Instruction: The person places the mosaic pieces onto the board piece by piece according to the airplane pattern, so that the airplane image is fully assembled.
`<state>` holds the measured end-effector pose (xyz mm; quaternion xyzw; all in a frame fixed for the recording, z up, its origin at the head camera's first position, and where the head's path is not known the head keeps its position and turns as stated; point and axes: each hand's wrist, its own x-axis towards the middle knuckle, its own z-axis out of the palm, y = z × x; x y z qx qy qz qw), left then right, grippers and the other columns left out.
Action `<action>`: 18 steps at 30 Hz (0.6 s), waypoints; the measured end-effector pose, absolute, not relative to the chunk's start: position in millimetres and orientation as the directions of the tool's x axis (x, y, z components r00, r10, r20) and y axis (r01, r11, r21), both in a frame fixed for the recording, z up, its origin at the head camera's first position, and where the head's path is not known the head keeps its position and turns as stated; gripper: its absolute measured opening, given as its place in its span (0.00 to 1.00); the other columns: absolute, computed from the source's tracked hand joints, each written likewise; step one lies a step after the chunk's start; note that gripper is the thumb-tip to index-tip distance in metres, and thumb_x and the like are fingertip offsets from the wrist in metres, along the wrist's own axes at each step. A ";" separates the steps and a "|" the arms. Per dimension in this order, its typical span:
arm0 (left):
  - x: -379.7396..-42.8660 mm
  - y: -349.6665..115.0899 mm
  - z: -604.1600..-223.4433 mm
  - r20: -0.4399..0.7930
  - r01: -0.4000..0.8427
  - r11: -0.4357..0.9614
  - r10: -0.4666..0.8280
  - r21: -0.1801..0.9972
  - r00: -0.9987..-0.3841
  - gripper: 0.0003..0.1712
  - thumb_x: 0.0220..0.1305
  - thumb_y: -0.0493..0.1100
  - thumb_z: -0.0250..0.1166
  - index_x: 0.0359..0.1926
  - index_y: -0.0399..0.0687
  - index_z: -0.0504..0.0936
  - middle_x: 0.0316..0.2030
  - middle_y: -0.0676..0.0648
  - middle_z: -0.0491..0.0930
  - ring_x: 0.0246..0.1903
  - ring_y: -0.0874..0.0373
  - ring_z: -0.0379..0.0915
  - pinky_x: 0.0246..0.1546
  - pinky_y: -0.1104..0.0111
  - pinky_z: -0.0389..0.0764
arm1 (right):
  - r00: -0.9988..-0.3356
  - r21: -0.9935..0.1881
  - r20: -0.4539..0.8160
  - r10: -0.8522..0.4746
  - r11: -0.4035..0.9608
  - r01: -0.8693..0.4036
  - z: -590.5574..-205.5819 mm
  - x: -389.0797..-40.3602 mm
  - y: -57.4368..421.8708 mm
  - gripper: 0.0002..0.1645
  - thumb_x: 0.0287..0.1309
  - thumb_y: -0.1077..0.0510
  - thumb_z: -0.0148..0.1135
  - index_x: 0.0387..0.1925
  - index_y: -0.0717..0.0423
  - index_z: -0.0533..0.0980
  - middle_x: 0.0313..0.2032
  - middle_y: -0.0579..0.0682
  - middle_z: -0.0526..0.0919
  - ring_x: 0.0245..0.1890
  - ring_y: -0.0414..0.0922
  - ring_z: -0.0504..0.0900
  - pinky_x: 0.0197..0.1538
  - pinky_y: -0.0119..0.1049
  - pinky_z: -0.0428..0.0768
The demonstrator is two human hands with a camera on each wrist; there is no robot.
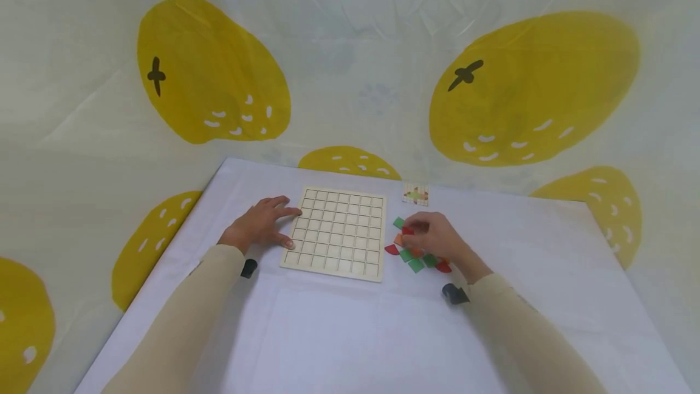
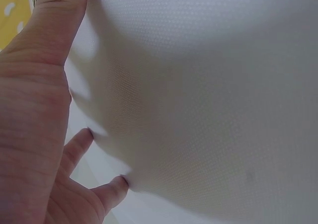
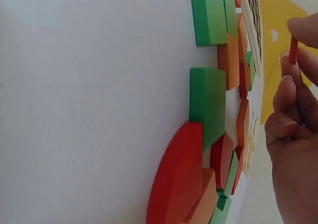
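A pale wooden board [image 1: 338, 233] marked with a grid of squares lies flat on the table. My left hand [image 1: 259, 224] is spread at its left side, thumb and index fingertip on the board's edge; the left wrist view shows other fingertips touching the white cloth [image 2: 198, 110]. To the right of the board, my right hand [image 1: 437, 239] pinches a small red piece [image 3: 293, 50] between thumb and fingers, held above the loose pieces. Below it lie several green pieces [image 3: 208, 105], orange pieces [image 3: 228, 60] and red rounded pieces [image 3: 179, 174], partly hidden by the hand in the head view.
A small pattern card [image 1: 415, 194] lies beyond the loose pieces, near the back edge. White cloth covers the table [image 1: 322, 333]. Behind it hangs a pale curtain [image 1: 355, 65] printed with yellow fruit shapes. A black wrist device [image 1: 455, 293] shows beside the right sleeve.
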<state>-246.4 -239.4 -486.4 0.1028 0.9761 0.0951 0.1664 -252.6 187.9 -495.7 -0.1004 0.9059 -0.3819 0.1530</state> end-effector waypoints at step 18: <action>-243.8 -240.1 -485.3 -0.299 0.177 0.956 0.244 0.235 -0.923 0.53 0.48 0.68 0.79 0.76 0.71 0.69 0.81 0.42 0.59 0.80 0.36 0.49 0.79 0.36 0.55 | -0.952 -0.731 -0.187 -0.244 0.681 -0.031 -493.2 -256.7 164.3 0.22 0.61 0.49 0.74 0.56 0.47 0.84 0.51 0.49 0.86 0.51 0.50 0.80 0.56 0.44 0.86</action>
